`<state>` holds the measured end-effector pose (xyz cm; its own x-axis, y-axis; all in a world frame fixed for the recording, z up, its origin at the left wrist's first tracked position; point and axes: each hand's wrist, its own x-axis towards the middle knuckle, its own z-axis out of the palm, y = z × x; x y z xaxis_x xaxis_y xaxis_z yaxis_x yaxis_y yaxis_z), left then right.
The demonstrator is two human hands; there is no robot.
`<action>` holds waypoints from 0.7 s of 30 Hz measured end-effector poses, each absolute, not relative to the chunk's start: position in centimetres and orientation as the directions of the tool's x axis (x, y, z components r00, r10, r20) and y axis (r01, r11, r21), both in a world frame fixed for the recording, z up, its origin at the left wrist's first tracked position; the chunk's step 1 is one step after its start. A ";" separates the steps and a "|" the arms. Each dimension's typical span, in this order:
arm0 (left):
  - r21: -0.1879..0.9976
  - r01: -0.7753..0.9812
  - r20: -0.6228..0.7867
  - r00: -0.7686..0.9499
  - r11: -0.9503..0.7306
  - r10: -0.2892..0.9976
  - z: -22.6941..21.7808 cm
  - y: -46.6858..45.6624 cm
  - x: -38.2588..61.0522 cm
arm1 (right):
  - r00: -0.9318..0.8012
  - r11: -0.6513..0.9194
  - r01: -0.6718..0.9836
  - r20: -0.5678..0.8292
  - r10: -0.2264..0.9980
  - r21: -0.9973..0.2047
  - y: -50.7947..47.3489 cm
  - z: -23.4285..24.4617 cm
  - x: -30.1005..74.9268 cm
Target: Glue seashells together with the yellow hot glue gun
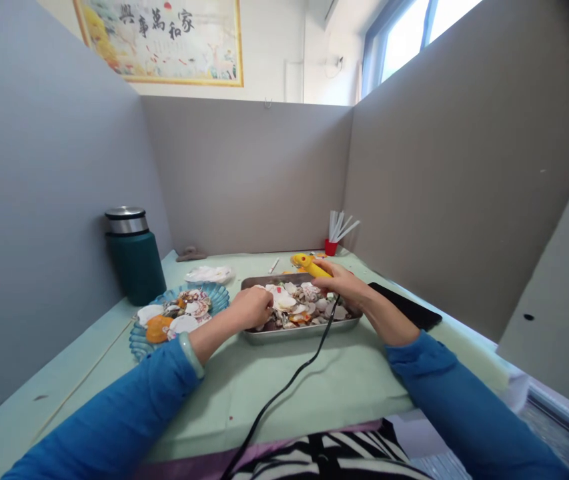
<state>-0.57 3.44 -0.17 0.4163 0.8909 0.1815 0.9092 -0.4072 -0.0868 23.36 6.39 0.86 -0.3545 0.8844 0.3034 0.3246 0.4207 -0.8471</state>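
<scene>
My right hand is wrapped round a yellow glue gun, raised over the right part of a metal tray. A black cord runs down from it across the table toward my lap. Loose shells of several sizes, white, brown and orange, fill the tray. At the tray's left side my left hand is closed, its fingertips at the edge of a white shell that it seems to pinch. A small red spot shows by that shell. The fingertips are partly hidden.
Left of the tray stands a blue scalloped dish of shells, with a green thermos behind it. A red cup of white sticks is at the back right. A black flat object lies right. Grey partitions enclose the table.
</scene>
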 end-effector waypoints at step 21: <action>-0.056 0.915 0.168 0.403 -0.400 0.900 -0.3 3.3 -0.6 | -0.566 0.592 0.745 0.178 0.805 -0.309 6.6 0.9 24.0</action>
<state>-0.62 3.30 -0.26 0.4034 0.8995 0.1677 0.9149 -0.3997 -0.0563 23.99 6.58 0.93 -0.5656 0.8052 0.1783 0.7449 0.5915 -0.3086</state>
